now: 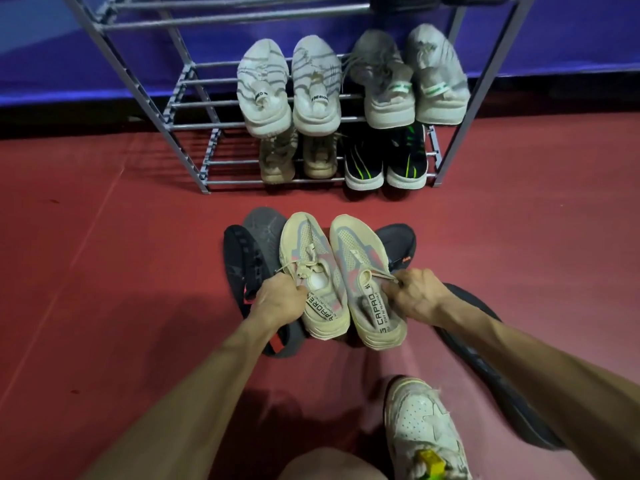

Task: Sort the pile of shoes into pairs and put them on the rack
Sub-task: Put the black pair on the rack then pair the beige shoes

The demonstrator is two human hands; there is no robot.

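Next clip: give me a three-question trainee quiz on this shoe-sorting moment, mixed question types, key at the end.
1. True or false: the left hand and right hand each grip one beige shoe of a matching pair.
2. How many pairs sit on the rack on the two shelves in view?
3. Which pair is bottom right on the rack? A) black-and-green sneakers B) red sandals C) brown boots

Key: 1 true; 2 four; 3 A

Red floor [104, 271] is observed underfoot, marked by faint seams. A blue wall panel [52, 57] is seen behind, with a dark baseboard [69, 119] below it.
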